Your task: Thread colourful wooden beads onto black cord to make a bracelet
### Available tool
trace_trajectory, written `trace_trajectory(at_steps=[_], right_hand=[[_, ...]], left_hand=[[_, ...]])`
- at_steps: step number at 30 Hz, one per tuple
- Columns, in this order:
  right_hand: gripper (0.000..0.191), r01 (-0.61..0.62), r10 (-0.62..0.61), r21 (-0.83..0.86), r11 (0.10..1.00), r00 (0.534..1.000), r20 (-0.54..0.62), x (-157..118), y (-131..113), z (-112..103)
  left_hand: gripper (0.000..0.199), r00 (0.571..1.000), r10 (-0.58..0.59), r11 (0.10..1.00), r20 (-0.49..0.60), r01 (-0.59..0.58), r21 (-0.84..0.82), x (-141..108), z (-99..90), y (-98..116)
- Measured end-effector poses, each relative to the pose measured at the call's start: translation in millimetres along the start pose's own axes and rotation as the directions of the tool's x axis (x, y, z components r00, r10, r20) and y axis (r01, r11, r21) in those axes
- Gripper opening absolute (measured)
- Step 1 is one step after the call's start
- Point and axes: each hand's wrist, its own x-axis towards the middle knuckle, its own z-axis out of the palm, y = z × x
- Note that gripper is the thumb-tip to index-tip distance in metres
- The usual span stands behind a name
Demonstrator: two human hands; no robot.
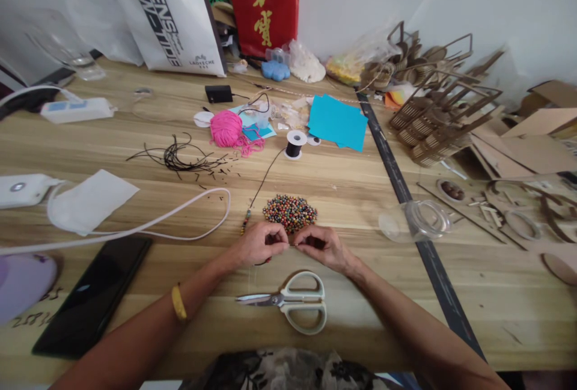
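A pile of small multicoloured beads (291,213) lies on the wooden table, just beyond both hands. My left hand (264,244) has its thumb and forefinger pinched together, with part of a beaded strand (246,220) beside it and a short dark and red piece below its fingers. Facing it, my right hand (323,247) pinches at the near edge of the beads; what lies between the fingertips is too small to name. A black cord runs from the strand up to a white-rimmed spool (294,145). Scissors (288,301) with pale handles lie nearer my body, blades pointing left.
Pink yarn (226,128), blue paper (338,121) and loose black cords (178,157) lie farther back. A black phone (94,297) and white cable (180,207) are at left. Round clear containers (424,220) and brown wicker pieces (433,119) stand at right.
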Motion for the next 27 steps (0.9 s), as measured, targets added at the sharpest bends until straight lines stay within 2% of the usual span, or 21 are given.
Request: trace_trajectory(at_steps=[27], right_hand=[[0.017, 0.012, -0.012, 0.000, 1.000, 1.000, 0.011, 1.7, -4.5, -0.5]], left_hand=[[0.010, 1.000, 0.015, 1.000, 0.000, -0.015, -0.014, 0.8, 1.0, -3.9]])
